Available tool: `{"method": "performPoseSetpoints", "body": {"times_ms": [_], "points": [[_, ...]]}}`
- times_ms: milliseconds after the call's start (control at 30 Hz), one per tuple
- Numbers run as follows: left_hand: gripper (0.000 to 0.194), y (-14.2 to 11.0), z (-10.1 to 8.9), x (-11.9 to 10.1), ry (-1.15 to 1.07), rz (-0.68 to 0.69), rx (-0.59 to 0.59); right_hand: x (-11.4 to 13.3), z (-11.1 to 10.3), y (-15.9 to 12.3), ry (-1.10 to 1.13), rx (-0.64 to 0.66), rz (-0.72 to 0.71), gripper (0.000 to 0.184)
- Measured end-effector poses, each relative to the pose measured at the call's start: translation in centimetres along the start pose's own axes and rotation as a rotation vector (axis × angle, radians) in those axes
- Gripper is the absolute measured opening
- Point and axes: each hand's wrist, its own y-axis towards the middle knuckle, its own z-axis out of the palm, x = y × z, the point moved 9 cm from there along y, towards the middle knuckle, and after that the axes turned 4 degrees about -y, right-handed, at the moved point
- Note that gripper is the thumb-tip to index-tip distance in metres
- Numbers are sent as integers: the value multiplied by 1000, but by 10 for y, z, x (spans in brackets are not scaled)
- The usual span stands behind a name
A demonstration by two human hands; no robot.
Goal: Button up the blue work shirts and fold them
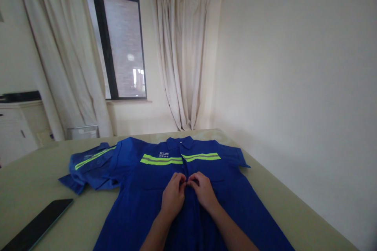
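A blue short-sleeved work shirt (135, 204) lies spread face up, its collar at the far end. A yellow-green reflective stripe (161, 160) with a grey line crosses the chest, and a small white logo sits above it on the left. My left hand (174, 194) and my right hand (202, 190) meet at the front opening, just below the stripe. Both have thumb and fingers pinched on the shirt's front edges, fingertips nearly touching. Whether a button lies between them is hidden by the fingers.
A second blue garment (98, 166) with a reflective stripe lies bunched at the left. A dark flat device (39, 223) rests on the pale green covered surface (85, 211) at the near left. The wall (294, 86) runs close along the right side.
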Motion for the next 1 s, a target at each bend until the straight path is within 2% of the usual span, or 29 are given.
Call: {"method": "performPoseSetpoints", "body": {"times_ms": [233,433,567,1000], "points": [[15,-2,5,1,-10,-13,17,-1,-3,4,-50,-25,-6,10],[11,-2,5,14,-14,-124,-43,2,-1,4,-9,26,-21,10],[9,1,4,22,-43,-187,-57,8,-1,3,15,64,-72,18],[7,2,3,24,-99,-207,-48,7,-2,1,6,37,-40,15]]}}
